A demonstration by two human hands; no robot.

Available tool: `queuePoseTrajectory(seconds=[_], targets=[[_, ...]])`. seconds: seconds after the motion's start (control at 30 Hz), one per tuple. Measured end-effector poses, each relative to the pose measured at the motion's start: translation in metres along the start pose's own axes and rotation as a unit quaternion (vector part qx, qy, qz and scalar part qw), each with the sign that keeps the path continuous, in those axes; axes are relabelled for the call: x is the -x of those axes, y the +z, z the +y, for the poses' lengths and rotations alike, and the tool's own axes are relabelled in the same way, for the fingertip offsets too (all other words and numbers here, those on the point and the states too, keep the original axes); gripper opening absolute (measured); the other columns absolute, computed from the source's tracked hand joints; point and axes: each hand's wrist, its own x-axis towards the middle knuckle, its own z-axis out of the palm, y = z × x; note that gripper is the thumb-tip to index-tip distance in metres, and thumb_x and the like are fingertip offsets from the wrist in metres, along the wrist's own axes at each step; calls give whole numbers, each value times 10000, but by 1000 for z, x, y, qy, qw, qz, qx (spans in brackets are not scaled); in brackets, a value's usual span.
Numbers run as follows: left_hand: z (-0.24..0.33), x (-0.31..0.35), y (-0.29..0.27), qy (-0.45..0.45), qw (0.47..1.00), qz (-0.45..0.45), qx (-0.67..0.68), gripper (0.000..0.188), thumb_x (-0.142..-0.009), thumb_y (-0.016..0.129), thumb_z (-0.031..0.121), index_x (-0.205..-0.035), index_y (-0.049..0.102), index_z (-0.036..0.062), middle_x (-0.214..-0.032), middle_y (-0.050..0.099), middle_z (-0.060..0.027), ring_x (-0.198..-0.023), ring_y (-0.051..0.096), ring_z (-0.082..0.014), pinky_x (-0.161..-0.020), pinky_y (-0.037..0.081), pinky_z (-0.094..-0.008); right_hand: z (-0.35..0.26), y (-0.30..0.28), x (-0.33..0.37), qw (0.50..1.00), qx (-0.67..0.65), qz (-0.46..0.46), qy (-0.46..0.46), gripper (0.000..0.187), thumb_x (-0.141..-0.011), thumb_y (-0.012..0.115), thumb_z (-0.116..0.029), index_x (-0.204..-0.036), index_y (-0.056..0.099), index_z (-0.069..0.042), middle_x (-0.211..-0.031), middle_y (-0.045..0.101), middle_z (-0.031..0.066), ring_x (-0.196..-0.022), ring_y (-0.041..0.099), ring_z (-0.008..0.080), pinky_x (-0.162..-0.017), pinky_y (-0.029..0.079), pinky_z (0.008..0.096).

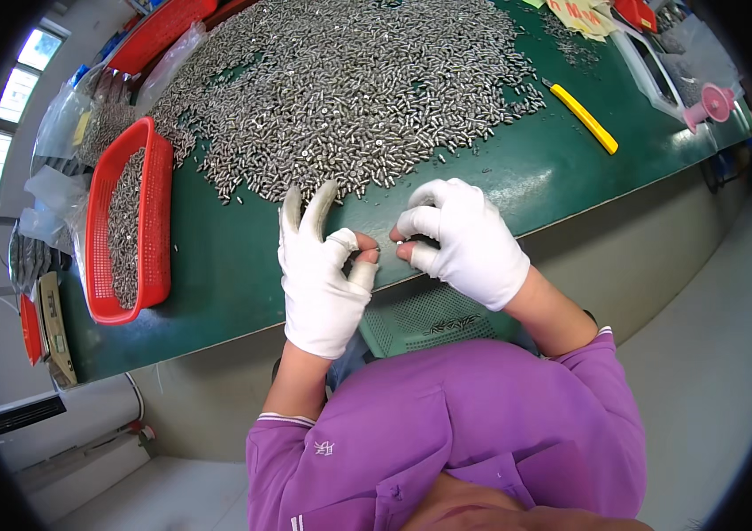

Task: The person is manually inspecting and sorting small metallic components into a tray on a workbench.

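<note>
My left hand (323,283) and my right hand (466,237) wear white gloves with the thumb and index fingertips bare. They face each other at the table's near edge, with a small gap between their fingertips. My right thumb and index finger pinch a small silvery metal part (400,242). My left thumb and index finger are pressed together; whatever sits between them is too small to make out, and the other left fingers stretch forward. Beyond both hands spreads a large heap of small cylindrical metal parts (331,97) on the green table (225,274).
A red plastic basket (159,221) holding similar parts stands at the left. At the right lies a yellow utility knife (584,119), with a small pink fan (710,106) beyond it. Below the table edge, a green basket (385,323) contains a few dark parts. A scale (57,327) sits at the far left.
</note>
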Motion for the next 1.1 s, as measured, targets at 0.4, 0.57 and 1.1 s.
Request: queuePoseTrajectory(seconds=[0.4, 0.57, 1.1], targets=[[7, -5, 3, 15, 1000, -5, -25, 186, -708, 812, 57, -820, 671, 105, -1441, 572, -146, -1406, 420, -488, -1097, 422, -519, 0, 1, 1, 1000, 4, 8, -1, 139, -761, 792, -205, -846, 736, -111, -923, 648, 59, -871, 633, 289, -788, 531, 421], [1, -1, 0, 7, 1000, -15, 6, 142, -725, 806, 100, -818, 698, 104, -1470, 545, -148, -1419, 377, -496, -1136, 338, -578, 0, 1, 0, 1000, 7, 7, -6, 128, -764, 785, -212, -835, 735, -118, -920, 649, 56, -861, 634, 288, -784, 531, 421], [7, 0, 4, 9, 1000, -1, -15, 152, -756, 803, 107, -848, 682, 100, -1452, 553, -143, -1402, 394, -488, -1118, 361, -573, -1, 6, 1, 999, 23, 22, -35, 136, -751, 780, -226, -849, 742, -140, -913, 642, 44, -839, 625, 283, -756, 530, 418]])
